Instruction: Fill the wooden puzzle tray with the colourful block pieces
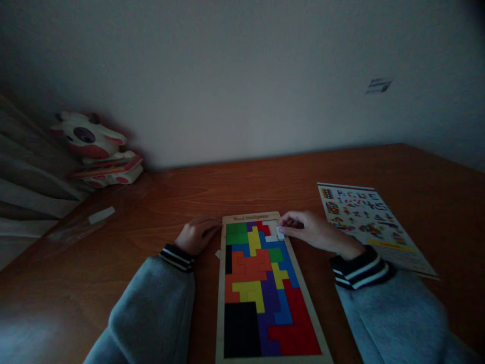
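Note:
A wooden block puzzle board (221, 313) lies lengthwise before me, filled with colored pieces in green, yellow, orange, purple, blue, red and black. Its upper right corner has a pale patch. There my right hand (303, 230) pinches a small white puzzle piece (280, 233) between thumb and fingers, right at the frame's edge. Whether the piece sits flat or tilted is hard to tell. My left hand (197, 235) rests at the upper left corner, its fingers stretched out and their tips touching the frame's side.
A printed instruction sheet (373, 222) lies right of the board, partly behind my right sleeve. A cow-shaped toy (94, 146) stands at the back left by a curtain (26, 187). White tape (101, 215) is stuck on the wooden table (182, 189). The wall (242, 81) rises behind.

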The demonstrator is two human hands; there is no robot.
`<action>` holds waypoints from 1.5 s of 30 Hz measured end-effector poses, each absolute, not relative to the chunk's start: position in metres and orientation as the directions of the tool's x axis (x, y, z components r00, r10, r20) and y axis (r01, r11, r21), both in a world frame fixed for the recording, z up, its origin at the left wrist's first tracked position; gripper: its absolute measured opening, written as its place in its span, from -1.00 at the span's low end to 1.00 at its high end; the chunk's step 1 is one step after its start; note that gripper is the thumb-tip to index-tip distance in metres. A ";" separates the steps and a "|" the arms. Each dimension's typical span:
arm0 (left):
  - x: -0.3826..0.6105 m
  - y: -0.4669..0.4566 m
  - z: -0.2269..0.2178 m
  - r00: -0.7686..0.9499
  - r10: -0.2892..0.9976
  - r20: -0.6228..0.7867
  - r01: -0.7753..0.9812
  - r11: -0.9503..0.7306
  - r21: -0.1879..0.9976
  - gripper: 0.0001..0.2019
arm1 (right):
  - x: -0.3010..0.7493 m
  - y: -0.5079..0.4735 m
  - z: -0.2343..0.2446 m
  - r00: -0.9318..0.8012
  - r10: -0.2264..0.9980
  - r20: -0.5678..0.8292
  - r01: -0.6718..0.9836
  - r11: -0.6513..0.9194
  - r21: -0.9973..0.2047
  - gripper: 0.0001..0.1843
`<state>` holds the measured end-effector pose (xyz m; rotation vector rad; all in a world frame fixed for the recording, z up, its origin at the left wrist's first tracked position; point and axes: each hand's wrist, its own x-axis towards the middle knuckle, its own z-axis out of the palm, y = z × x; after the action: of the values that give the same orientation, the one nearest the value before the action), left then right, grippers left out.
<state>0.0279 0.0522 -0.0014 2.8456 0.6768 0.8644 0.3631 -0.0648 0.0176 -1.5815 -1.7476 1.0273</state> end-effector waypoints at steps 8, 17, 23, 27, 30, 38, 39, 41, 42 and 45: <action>0.028 0.053 -0.003 0.742 0.423 0.520 0.375 -0.905 0.201 -0.81 | 0.359 -0.065 0.015 -0.138 0.989 -0.045 0.645 0.056 -0.762 -0.76; 0.029 0.051 -0.002 0.726 0.443 0.527 0.387 -0.896 0.220 -0.82 | 0.363 -0.065 0.015 -0.143 0.989 -0.036 0.623 0.062 -0.780 -0.71; 0.032 0.050 0.001 0.684 0.465 0.562 0.433 -0.879 0.200 -0.81 | 0.356 -0.064 0.020 0.041 0.993 0.111 0.628 0.061 -0.776 -0.67; 0.044 0.036 0.010 0.600 0.455 0.658 0.428 -0.877 0.217 -0.85 | 0.335 -0.068 0.027 0.002 0.989 0.151 0.561 0.124 -0.819 -0.71; 0.056 0.019 0.013 0.568 0.384 0.728 0.336 -0.916 0.220 -0.86 | 0.314 -0.073 0.033 -0.095 0.988 0.121 0.447 0.151 -0.882 -0.71; 0.071 -0.009 0.015 0.603 0.228 0.764 0.193 -0.972 0.137 -0.62 | 0.284 -0.080 0.028 -0.231 0.965 0.126 0.300 0.194 -0.934 -0.73; 0.071 -0.009 0.016 0.593 0.225 0.773 0.190 -0.972 0.138 -0.62 | 0.283 -0.080 0.027 -0.205 0.970 0.130 0.298 0.188 -0.936 -0.72; 0.073 -0.011 0.018 0.586 0.219 0.780 0.178 -0.974 0.140 -0.62 | 0.281 -0.079 0.024 -0.153 0.980 0.129 0.287 0.169 -0.943 -0.69; 0.073 -0.011 0.019 0.589 0.212 0.780 0.171 -0.976 0.136 -0.62 | 0.279 -0.079 0.023 -0.141 0.982 0.124 0.279 0.160 -0.947 -0.68; 0.073 -0.011 0.021 0.605 0.210 0.768 0.181 -0.976 0.125 -0.62 | 0.279 -0.077 0.024 -0.178 0.978 0.109 0.265 0.154 -0.952 -0.71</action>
<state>0.0731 -0.0110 0.0209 2.7829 0.3394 1.3394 0.2786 -0.0773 0.0240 -1.2271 -1.5986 1.0788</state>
